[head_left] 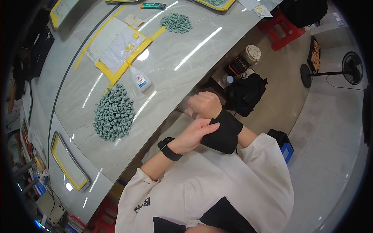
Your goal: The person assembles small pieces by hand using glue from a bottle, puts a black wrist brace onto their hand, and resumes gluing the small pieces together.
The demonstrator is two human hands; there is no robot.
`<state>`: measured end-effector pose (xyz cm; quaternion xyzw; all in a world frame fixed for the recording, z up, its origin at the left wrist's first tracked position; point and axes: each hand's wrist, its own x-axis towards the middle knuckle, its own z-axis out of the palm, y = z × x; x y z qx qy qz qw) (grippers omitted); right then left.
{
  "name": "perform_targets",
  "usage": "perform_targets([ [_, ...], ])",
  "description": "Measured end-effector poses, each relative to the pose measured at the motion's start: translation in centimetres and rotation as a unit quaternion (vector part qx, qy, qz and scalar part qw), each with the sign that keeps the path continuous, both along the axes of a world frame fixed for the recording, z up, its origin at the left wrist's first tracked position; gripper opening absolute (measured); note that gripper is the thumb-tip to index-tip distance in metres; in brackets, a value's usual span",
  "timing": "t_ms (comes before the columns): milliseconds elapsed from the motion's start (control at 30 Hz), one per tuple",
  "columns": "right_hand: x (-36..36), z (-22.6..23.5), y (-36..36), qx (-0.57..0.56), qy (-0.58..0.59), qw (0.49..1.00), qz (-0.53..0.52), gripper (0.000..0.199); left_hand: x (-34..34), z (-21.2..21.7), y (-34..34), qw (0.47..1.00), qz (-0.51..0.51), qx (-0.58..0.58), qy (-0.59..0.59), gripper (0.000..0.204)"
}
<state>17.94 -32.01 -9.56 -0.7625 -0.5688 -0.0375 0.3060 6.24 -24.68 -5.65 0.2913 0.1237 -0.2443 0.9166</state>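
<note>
My left hand [189, 136] grips a wide black wristband [220, 135] wrapped around my right wrist, its thumb pressed on the band's upper side. The left fingers are partly hidden beneath the band. My right hand [208, 104] is curled into a loose fist beside the table edge, with nothing visible in it. A narrower black strap [169, 149] with a small dark piece on it circles my left wrist. Both hands are off the table, in front of my white top.
On the glossy grey table [167, 93] lie a large pile of green pebbles [114, 112], a smaller pile [176, 23], a white squeeze bottle [140, 79] and a yellow-taped sheet [120, 50]. A yellow-edged frame [70, 161] lies left. A black bag [246, 93] and fan [351, 68] stand right.
</note>
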Motion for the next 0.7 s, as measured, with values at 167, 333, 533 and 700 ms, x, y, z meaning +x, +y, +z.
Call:
perform_targets([
  [167, 0.6, 0.7, 0.8, -0.011, -0.025, 0.999, 0.017, 0.015, 1.2, 1.9, 0.8, 0.996, 0.005, -0.070, 0.046, 0.024],
  [333, -1.5, 1.4, -0.7, -0.105, 0.046, 0.991, 0.069, 0.017, 0.9, 3.8, 0.7, 0.996, -0.064, 0.054, -0.024, 0.028],
  [533, -3.8, 8.5, -4.2, 0.165, 0.724, 0.669, 0.021, 0.015, 1.6, -0.6, -1.0, 0.996, 0.000, -0.063, 0.067, 0.018],
  [700, -4.8, 4.5, -7.5, 0.028, 0.448, 0.894, -0.005, 0.023, 2.7, -3.0, -1.6, 0.993, -0.031, -0.037, 0.110, 0.019],
])
